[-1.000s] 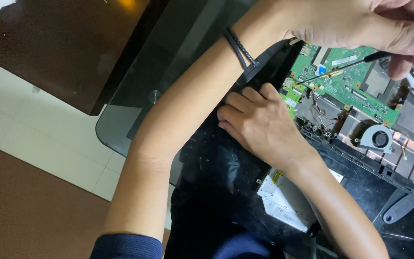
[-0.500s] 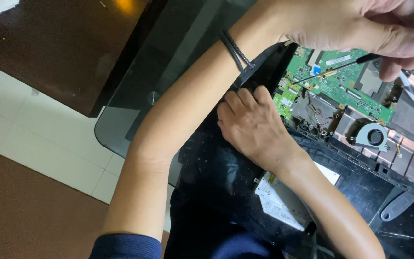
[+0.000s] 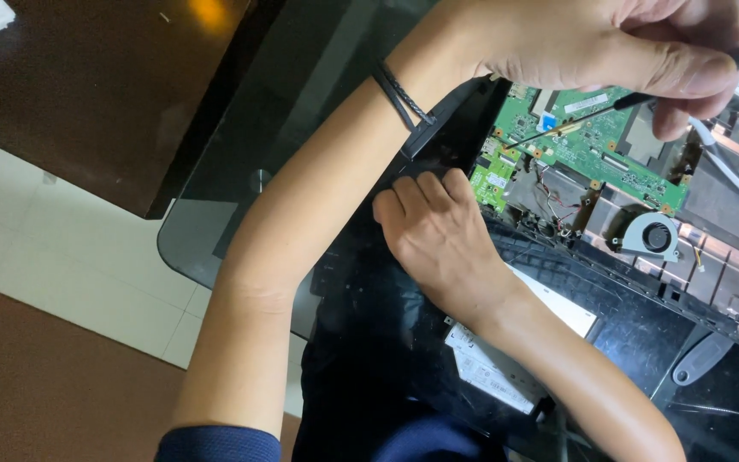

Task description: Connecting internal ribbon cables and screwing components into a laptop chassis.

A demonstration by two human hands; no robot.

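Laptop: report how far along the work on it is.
Done: the cover is off, so the green board and fan lie bare. In hand: left hand sets a screwdriver on the board; right hand steadies the laptop. Left: board and fan sit in place.

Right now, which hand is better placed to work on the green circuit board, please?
Likely left: the left hand holds the screwdriver, tip at the board; the right hand rests on the laptop edge.
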